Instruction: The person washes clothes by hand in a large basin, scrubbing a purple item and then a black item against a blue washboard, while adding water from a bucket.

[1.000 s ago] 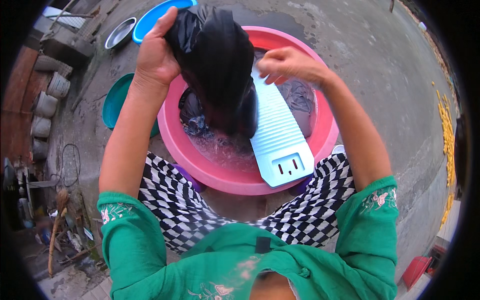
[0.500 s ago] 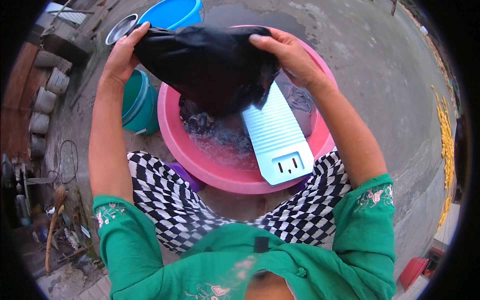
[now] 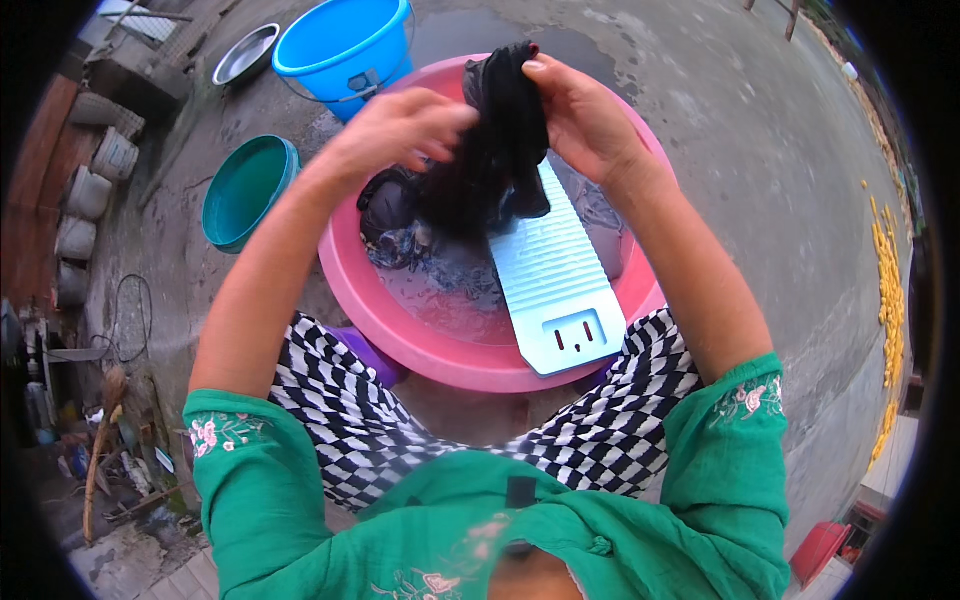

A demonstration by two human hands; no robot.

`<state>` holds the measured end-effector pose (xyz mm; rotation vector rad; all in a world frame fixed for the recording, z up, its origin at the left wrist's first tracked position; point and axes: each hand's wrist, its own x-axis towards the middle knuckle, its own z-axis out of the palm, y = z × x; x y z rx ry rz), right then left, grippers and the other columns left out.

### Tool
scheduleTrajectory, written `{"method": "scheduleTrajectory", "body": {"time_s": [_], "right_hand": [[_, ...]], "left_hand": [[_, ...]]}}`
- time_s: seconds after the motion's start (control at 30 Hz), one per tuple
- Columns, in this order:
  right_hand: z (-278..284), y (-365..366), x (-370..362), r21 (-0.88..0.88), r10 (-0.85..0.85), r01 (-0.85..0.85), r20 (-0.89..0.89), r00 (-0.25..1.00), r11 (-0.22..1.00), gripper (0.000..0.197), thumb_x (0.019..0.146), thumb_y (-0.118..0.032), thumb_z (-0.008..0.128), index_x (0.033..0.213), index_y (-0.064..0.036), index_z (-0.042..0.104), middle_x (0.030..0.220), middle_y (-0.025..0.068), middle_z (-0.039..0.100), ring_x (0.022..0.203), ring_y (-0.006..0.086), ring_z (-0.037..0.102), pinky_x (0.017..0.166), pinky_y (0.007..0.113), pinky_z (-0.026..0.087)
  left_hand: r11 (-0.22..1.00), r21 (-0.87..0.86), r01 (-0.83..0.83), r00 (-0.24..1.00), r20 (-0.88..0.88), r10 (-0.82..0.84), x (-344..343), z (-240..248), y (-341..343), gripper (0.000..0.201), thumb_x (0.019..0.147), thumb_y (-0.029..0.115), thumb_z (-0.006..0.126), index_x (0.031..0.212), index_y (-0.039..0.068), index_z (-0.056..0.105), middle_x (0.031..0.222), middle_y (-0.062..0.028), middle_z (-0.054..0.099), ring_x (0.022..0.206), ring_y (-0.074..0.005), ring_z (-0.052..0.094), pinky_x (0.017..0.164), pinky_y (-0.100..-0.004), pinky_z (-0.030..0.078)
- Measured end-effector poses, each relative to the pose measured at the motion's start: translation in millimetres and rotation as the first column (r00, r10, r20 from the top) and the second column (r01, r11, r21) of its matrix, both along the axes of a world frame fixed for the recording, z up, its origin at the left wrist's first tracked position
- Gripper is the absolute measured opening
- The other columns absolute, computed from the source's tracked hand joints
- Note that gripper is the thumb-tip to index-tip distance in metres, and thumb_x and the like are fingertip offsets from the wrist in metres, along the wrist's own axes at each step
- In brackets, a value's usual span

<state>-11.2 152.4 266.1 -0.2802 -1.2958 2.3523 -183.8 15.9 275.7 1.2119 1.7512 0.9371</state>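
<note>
A dark, wet-looking garment (image 3: 505,135) hangs bunched from my right hand (image 3: 590,120), whose thumb and fingers pinch its top edge. My left hand (image 3: 415,125) is at the garment's left side, smeared by motion, so its grip is unclear. Below is a pink basin (image 3: 345,270) between my knees, holding soapy water and more dark clothes (image 3: 395,215). A light-blue washboard (image 3: 555,270) with ridges leans in the basin, its slotted end resting on the near rim. The garment's lower part covers some of the washboard's far end.
A blue bucket (image 3: 345,50) with a handle stands beyond the basin at the left, near a metal bowl (image 3: 246,55). Closer in is a teal bucket (image 3: 250,195). Several pale pots line the left wall. Yellow produce (image 3: 888,310) lies along the right side.
My left hand has come off the garment's far left corner and moved right, toward my right hand. The garment, spread wide before, now hangs gathered and narrow from my right hand.
</note>
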Motion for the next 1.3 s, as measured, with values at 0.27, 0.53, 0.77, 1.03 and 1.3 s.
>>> {"method": "scheduleTrajectory", "body": {"time_s": [0.27,0.53,0.77,1.03,1.3], "right_hand": [[-5,3,12,0.282,-0.166,0.113,0.173,0.971,0.953,0.034,0.085,-0.014,0.055,0.12,-0.0118,0.057,0.101,0.0003,0.062,0.085,0.009,0.056,0.079,0.027,0.041],[-10,1,15,0.415,-0.175,0.064,0.234,0.956,0.908,0.02,0.085,-0.014,0.056,0.103,-0.0089,0.065,0.087,-0.0048,0.062,0.082,0.0063,0.055,0.077,0.024,0.043],[-3,-29,1,0.579,0.093,-0.221,0.242,0.966,0.785,0.023,0.082,-0.004,0.057,0.104,0.0012,0.061,0.089,-0.0004,0.061,0.078,0.006,0.056,0.071,0.021,0.045],[-9,-32,-2,0.578,-0.062,-0.054,0.18,0.982,0.814,0.025,0.081,-0.014,0.068,0.097,-0.002,0.052,0.088,0.0028,0.058,0.08,0.0089,0.055,0.072,0.022,0.045],[-52,-35,-8,0.569,-0.086,-0.055,0.218,0.972,0.82,0.016,0.085,-0.016,0.064,0.088,-0.0017,0.059,0.079,-0.0003,0.059,0.076,0.0063,0.051,0.069,0.024,0.043]], "left_hand": [[0.938,0.239,-0.251,0.947,0.263,0.186,-33,2,10,0.014,0.084,0.026,0.061,0.085,0.012,0.062,0.076,0.0009,0.06,0.067,-0.0109,0.058,0.065,-0.0256,0.047],[0.97,-0.074,-0.233,0.455,-0.89,0.042,-74,-16,-20,0.046,0.075,0.03,0.065,0.114,0.006,0.059,0.107,-0.016,0.063,0.1,-0.0253,0.061,0.087,-0.0351,0.047],[0.883,0.26,0.391,0.917,-0.187,-0.352,19,6,1,0.072,0.065,0.017,0.08,0.127,0.003,0.045,0.118,-0.0093,0.053,0.11,-0.0184,0.051,0.096,-0.0305,0.039],[0.966,0.103,0.237,0.948,-0.242,-0.206,3,19,-9,0.024,0.078,0.023,0.074,0.088,0.002,0.067,0.071,0.0033,0.06,0.068,-0.0047,0.052,0.063,-0.0228,0.044],[0.878,0.469,-0.097,0.96,0.277,-0.042,12,68,-24,0.012,0.079,0.011,0.07,0.086,0.002,0.066,0.076,-0.0002,0.064,0.069,-0.0062,0.06,0.065,-0.0208,0.049]]}}
